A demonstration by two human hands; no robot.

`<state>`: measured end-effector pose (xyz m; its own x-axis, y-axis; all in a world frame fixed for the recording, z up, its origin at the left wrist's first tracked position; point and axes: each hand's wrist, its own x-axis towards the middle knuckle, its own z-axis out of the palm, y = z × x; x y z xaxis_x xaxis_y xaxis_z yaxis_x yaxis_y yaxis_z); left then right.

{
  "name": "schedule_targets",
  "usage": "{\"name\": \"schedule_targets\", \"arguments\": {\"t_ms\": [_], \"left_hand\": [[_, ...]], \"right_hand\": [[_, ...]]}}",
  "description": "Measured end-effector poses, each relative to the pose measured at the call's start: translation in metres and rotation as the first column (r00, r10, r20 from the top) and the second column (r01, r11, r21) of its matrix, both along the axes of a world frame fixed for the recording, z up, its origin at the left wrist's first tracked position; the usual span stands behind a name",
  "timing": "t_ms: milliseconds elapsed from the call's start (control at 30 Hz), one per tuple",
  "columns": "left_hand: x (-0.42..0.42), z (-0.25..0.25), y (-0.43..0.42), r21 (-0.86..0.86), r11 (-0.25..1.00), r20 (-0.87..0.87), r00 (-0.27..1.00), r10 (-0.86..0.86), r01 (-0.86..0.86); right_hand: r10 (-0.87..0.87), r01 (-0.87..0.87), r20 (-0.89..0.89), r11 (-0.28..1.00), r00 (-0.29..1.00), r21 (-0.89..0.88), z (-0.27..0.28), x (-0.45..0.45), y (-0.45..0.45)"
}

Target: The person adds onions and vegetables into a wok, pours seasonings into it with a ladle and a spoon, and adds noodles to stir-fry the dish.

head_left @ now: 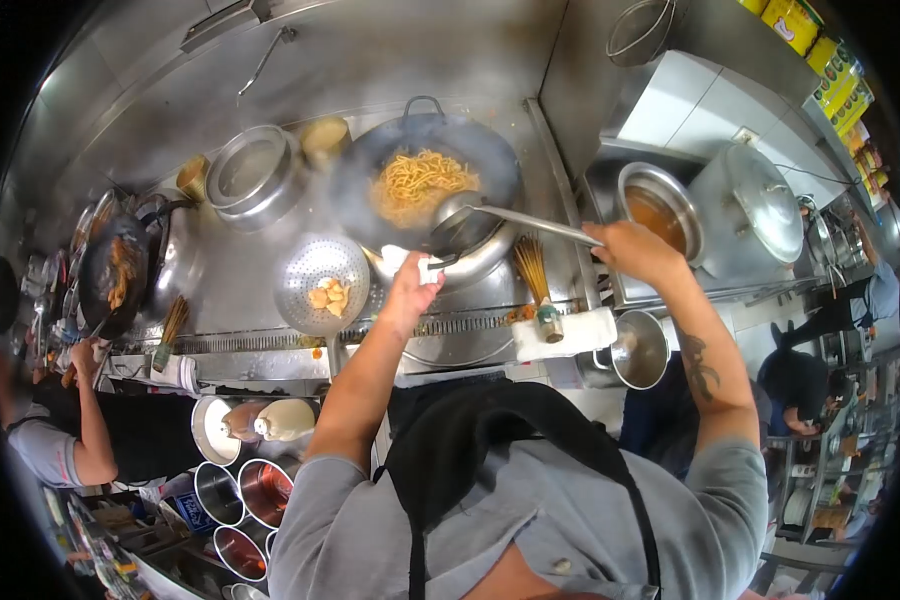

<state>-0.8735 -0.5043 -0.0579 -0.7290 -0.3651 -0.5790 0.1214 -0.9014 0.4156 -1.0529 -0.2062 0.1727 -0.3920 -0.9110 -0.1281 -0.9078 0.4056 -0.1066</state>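
Observation:
A large dark wok (505,165) sits on the range, with brown noodles (425,187) heaped in its middle. My left hand (411,290) is closed on the wok's near handle, with a folded white cloth (398,259) at the grip. Long and metal, a ladle (530,219) is gripped at its handle end by my right hand (634,248). The ladle's bowl rests in the wok, at the near right of the noodles. Left of the wok, a perforated strainer (305,255) holds several pale yellow-brown pieces.
Beside the wok stand a bamboo brush (538,285), a white towel (570,335) and a lidded metal pot (253,170). To the right are a pot of brown liquid (658,215) and a large stockpot (760,210). At left, a co-worker's hand (85,358) is by another wok (105,290).

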Motion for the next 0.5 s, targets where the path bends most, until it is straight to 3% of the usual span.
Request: {"name": "schedule_targets", "arguments": {"t_ms": [133,233,300,367,467,500], "left_hand": [[-0.009,-0.013,-0.005,-0.018,1.0,0.03,1.0,-0.003,0.004],[-0.011,-0.022,-0.008,-0.006,1.0,-0.01,1.0,-0.024,0.024],[-0.01,-0.02,-0.007,0.003,1.0,-0.008,1.0,-0.019,0.019],[-0.008,-0.016,-0.004,0.016,1.0,0.004,1.0,-0.01,0.01],[-0.009,-0.007,-0.003,0.032,0.999,0.033,0.999,0.008,-0.01],[-0.01,-0.006,-0.003,0.035,0.999,0.049,0.999,0.009,-0.01]], "right_hand": [[-0.185,0.183,-0.005,0.977,0.983,-0.105,-0.041,-0.018,-0.011],[-0.358,0.387,0.152,0.877,0.921,-0.284,-0.11,-0.024,-0.044],[-0.38,0.444,0.233,0.812,0.895,-0.379,-0.152,-0.001,-0.076],[-0.384,0.614,0.671,0.778,0.634,-0.134,-0.189,0.012,-0.107],[-0.294,0.627,0.918,0.776,0.266,0.067,-0.14,0.026,-0.124],[-0.287,0.678,0.934,0.732,0.215,0.069,-0.137,0.024,-0.127]]}}
